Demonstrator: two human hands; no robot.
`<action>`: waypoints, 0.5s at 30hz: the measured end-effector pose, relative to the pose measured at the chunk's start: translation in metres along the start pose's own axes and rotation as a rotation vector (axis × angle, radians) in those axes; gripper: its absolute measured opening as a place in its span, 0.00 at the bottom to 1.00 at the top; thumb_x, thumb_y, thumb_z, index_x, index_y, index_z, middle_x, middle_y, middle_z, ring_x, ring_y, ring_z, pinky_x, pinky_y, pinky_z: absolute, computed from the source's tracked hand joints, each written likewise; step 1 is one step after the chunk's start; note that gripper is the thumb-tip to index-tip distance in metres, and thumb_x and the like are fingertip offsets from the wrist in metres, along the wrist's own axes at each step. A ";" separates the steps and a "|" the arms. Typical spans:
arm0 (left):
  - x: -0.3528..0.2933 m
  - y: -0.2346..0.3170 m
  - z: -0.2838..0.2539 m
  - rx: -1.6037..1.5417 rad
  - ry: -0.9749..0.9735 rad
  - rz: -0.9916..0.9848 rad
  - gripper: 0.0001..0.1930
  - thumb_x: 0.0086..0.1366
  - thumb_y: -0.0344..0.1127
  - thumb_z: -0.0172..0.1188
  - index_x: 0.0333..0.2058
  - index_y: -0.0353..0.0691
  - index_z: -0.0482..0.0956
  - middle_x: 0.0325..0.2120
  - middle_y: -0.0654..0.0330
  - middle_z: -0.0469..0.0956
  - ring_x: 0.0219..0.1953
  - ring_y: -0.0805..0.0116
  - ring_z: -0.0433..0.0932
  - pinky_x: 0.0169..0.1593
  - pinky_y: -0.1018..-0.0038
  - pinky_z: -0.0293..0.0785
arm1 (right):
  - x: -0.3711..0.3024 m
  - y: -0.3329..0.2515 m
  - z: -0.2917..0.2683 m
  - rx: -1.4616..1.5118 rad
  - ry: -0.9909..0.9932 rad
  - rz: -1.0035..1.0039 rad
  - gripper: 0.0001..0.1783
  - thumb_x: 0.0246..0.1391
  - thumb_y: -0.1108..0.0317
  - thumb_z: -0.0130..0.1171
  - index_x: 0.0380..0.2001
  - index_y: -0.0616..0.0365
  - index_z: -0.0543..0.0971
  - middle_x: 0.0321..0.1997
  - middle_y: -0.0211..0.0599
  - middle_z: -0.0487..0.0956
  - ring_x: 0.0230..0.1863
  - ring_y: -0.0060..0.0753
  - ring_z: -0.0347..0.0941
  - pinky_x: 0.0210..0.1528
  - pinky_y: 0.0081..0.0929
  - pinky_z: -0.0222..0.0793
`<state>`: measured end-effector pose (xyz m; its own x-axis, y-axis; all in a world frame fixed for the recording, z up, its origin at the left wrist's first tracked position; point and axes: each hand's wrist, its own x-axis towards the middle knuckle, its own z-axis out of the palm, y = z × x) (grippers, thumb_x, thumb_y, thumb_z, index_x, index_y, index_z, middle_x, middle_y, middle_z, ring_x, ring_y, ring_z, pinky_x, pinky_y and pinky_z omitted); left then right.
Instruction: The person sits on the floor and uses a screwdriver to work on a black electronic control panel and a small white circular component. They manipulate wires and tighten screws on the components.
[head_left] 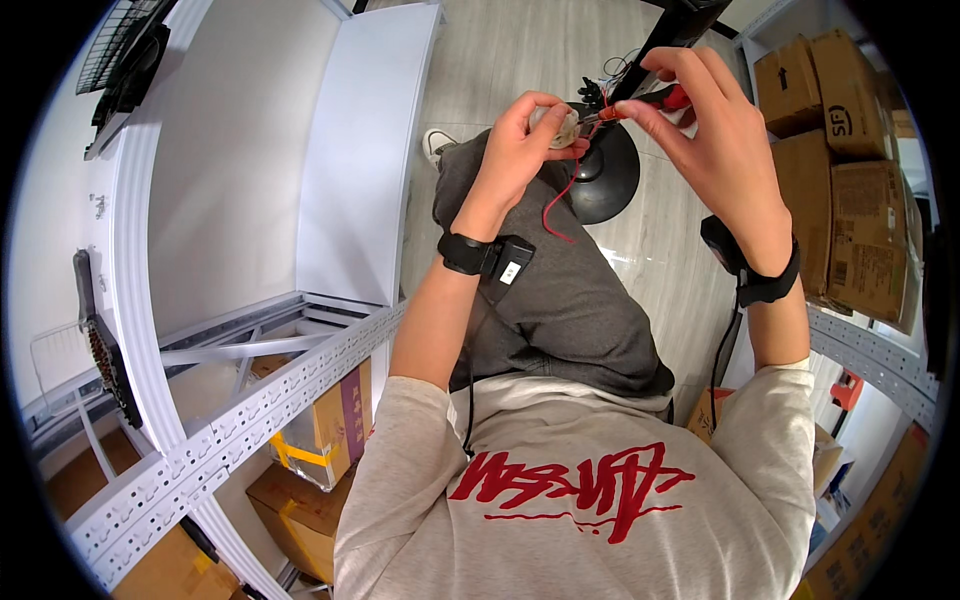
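Between the thumb and fingers of my left hand [512, 150] is a small rounded, whitish translucent part [563, 128]; its exact kind does not show. My right hand [722, 150] grips a red-and-black screwdriver [655, 99] by thumb and fingers, the other fingers raised. Its tip points left at the whitish part and looks to be at or touching its right side. From beside that part a red wire [556, 203] hangs down in a curve over my leg.
Beyond my hands stands a black round base [610, 185] with a dark post [680, 35] and loose thin wires. White metal shelving [365, 150] is on the left. Cardboard boxes [868, 235] fill a rack at right, and another taped box [315, 435] sits low left.
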<state>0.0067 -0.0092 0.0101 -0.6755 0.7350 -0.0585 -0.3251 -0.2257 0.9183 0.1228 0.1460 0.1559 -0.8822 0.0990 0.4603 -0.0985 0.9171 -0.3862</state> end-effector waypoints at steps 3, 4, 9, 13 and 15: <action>0.000 0.000 0.000 0.020 -0.006 0.007 0.12 0.75 0.37 0.52 0.47 0.33 0.72 0.40 0.50 0.81 0.38 0.58 0.85 0.43 0.66 0.85 | -0.003 0.006 0.000 -0.037 -0.053 0.129 0.17 0.54 0.75 0.67 0.47 0.56 0.77 0.40 0.32 0.77 0.34 0.27 0.75 0.36 0.24 0.72; -0.001 0.000 0.000 0.028 -0.007 0.010 0.12 0.75 0.37 0.52 0.47 0.33 0.72 0.40 0.49 0.81 0.38 0.58 0.85 0.43 0.66 0.85 | -0.002 0.003 -0.004 0.025 -0.065 0.117 0.17 0.54 0.74 0.67 0.47 0.56 0.77 0.40 0.32 0.77 0.33 0.27 0.74 0.36 0.24 0.73; -0.001 0.001 0.000 -0.011 -0.002 0.006 0.12 0.75 0.37 0.52 0.46 0.33 0.72 0.40 0.49 0.81 0.38 0.58 0.85 0.43 0.66 0.85 | 0.001 0.000 -0.004 0.030 0.006 -0.058 0.17 0.54 0.74 0.67 0.47 0.56 0.77 0.37 0.32 0.76 0.30 0.26 0.73 0.34 0.22 0.72; -0.001 0.001 0.000 -0.002 -0.006 0.002 0.12 0.75 0.37 0.52 0.47 0.34 0.72 0.40 0.49 0.81 0.39 0.58 0.85 0.43 0.67 0.85 | -0.004 0.003 0.000 0.022 -0.025 0.137 0.17 0.53 0.77 0.66 0.47 0.57 0.77 0.39 0.33 0.76 0.33 0.27 0.74 0.37 0.23 0.72; -0.001 0.001 0.001 0.007 -0.012 0.003 0.12 0.75 0.37 0.52 0.47 0.34 0.72 0.40 0.49 0.81 0.39 0.58 0.85 0.43 0.66 0.85 | -0.004 0.004 -0.001 0.028 -0.026 0.108 0.18 0.53 0.76 0.67 0.47 0.57 0.77 0.39 0.33 0.76 0.34 0.27 0.74 0.38 0.23 0.73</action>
<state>0.0078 -0.0095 0.0120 -0.6685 0.7420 -0.0511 -0.3187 -0.2237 0.9211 0.1259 0.1499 0.1535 -0.8999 0.1863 0.3944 -0.0148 0.8906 -0.4544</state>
